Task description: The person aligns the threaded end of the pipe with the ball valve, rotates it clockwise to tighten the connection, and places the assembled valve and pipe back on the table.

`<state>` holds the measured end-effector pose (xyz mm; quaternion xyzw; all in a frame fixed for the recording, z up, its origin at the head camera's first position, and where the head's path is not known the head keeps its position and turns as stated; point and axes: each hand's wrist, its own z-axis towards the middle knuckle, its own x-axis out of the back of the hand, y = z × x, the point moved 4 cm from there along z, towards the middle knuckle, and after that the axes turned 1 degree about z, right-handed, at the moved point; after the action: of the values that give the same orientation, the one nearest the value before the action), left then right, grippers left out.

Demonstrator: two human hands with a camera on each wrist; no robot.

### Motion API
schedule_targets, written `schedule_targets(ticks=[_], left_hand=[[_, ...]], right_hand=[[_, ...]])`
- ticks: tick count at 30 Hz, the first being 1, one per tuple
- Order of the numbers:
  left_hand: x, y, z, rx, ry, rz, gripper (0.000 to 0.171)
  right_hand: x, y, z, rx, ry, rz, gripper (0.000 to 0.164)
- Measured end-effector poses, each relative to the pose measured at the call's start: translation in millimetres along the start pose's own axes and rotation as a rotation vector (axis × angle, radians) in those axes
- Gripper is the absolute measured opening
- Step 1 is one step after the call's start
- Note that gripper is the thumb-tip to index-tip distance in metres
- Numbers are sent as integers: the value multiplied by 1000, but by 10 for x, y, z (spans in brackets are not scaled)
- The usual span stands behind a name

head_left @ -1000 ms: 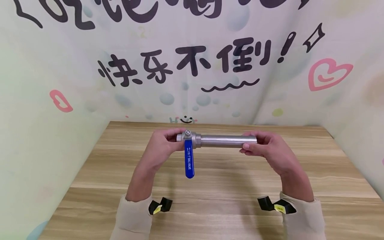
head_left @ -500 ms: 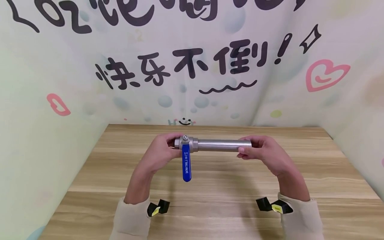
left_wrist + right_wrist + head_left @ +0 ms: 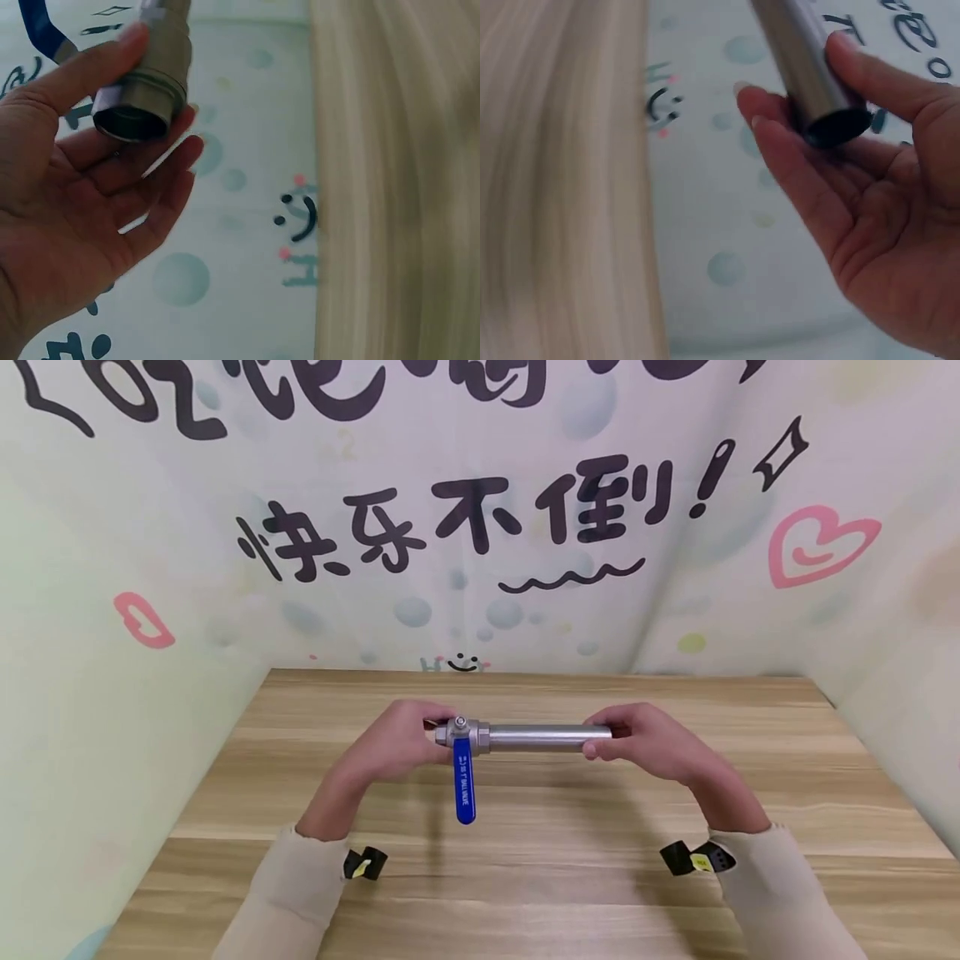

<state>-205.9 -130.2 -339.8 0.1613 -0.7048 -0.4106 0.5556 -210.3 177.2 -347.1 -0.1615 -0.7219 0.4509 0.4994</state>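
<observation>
A steel ball valve [image 3: 461, 735] with a blue lever handle [image 3: 465, 785] joins a straight metal pipe [image 3: 536, 738]. Both hands hold this assembly level over the wooden table, one at each end. My left hand [image 3: 397, 739] grips the valve end, thumb on the near side and fingers behind; the valve's open end [image 3: 131, 122] shows in the left wrist view. At the other end, my right hand [image 3: 645, 743] pinches the pipe between thumb and fingers, and its hollow end [image 3: 836, 127] faces the palm in the right wrist view. The lever points toward me, square to the pipe.
A wood-grain table [image 3: 525, 877] lies below, with shadows of the arms on it. Behind it rises a pale printed backdrop [image 3: 465, 627] with dark lettering and pink hearts, and its sides close in at left and right. Small black devices [image 3: 365, 863] are strapped at both wrists.
The valve and pipe, held in both hands, have come lower and nearer in the head view and shifted slightly left. Both grips stay on. The forearms have spread outward.
</observation>
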Motion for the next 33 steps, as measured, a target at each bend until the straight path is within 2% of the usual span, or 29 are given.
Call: schedule_targets(ticks=[4,7,13,17,22,26,33], left_hand=[[-15,-62,51,-85,-6,186,43],[-57,-128,111,-141,25,317,43],[-184,-293,199,-161,89,507,36],[-271,-385,256,-139,79,561,31],[-359,-464,299,-110,54,552,28],[-417,-521,329,-97,43,537,30],[-442,-545,362,-101,68,553,32]], right_hand=[[-64,103,86,120,4,-189,27],[-138,177,157,170,38,-288,24],[-286,271,271,281,121,-578,36],[-333,325,316,365,174,-685,37],[-401,420,352,413,223,-790,33],[-449,505,366,399,218,-809,33],[-468,561,389,319,176,-747,32]])
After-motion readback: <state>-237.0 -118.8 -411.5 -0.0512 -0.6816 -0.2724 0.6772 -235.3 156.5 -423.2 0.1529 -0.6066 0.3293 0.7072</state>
